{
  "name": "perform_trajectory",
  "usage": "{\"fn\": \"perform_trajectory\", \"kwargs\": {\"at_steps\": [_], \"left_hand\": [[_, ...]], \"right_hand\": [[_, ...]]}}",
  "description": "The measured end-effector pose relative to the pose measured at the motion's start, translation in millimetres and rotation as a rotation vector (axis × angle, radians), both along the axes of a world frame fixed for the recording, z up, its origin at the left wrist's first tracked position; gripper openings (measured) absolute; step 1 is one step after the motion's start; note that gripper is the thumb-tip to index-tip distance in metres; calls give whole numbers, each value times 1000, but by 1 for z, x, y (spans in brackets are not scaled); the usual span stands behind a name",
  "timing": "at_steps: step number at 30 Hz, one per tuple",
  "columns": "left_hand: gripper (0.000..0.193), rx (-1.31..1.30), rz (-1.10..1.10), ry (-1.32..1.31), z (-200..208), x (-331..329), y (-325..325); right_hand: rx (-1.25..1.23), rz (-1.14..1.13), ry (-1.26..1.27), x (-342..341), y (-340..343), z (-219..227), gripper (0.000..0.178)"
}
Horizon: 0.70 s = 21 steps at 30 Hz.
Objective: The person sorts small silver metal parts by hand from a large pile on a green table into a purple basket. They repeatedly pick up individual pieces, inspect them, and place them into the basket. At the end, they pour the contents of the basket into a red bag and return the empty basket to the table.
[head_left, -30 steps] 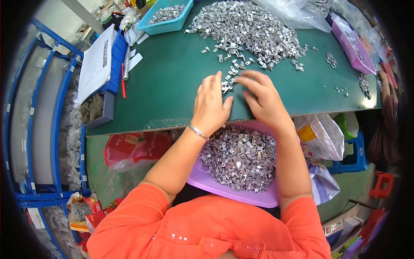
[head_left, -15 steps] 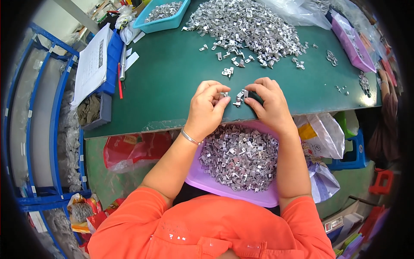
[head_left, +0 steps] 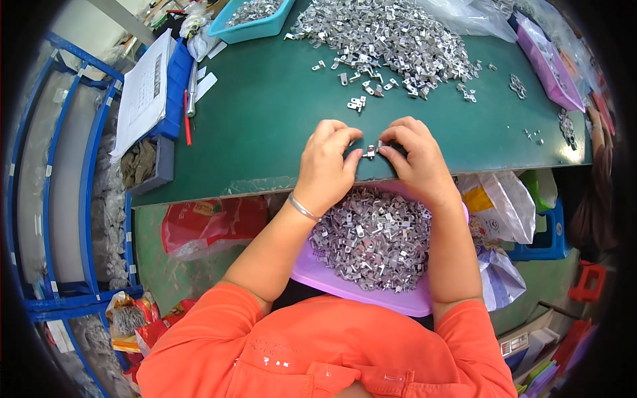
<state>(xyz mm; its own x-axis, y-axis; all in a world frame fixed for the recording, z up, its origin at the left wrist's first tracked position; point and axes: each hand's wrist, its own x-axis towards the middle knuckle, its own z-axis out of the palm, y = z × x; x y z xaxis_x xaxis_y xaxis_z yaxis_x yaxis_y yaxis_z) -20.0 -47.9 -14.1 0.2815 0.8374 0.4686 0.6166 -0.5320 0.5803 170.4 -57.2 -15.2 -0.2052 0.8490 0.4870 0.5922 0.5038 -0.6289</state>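
Working just inside the middle of the table's near edge, two hands are facing each other across a narrow gap. The right hand (head_left: 419, 159) is pinching a small metal bracket (head_left: 380, 146) between thumb and fingertips. The left hand (head_left: 325, 162) is curling with thumb and fingers slightly parted; whether it is holding anything, I cannot tell. A few loose brackets (head_left: 370, 152) are lying between the hands, and a small cluster (head_left: 357, 103) is sitting beyond them, toward the far edge. Farther on, a large bracket pile (head_left: 388, 43) is spreading toward that edge, with stray pieces trailing off its near side. Green tabletop is stretching leftward from the left hand to a red pen (head_left: 188, 118) near the left edge, and rightward from the right hand to tiny parts (head_left: 533, 136) near the near right corner. Below the near edge, a purple tray (head_left: 398, 302) is carrying many more brackets, with both forearms passing alongside it.
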Motion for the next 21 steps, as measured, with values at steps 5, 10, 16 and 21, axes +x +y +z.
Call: {"fn": "perform_trajectory", "kwargs": {"at_steps": [5,10,16,21], "left_hand": [[20,-182,-21,-287,1,-5,0],[16,-631,-77,-811,8,-17,7],[16,-690,-114,-754,10,-20,9],[15,-616,-50,-416,13,-9,5]], "right_hand": [[-113,40,159,-1,-7,9,19],[-5,141,64,-9,-4,2,17],[-46,22,93,-10,-5,2,7],[-69,-50,143,-4,-6,4,6]]}}
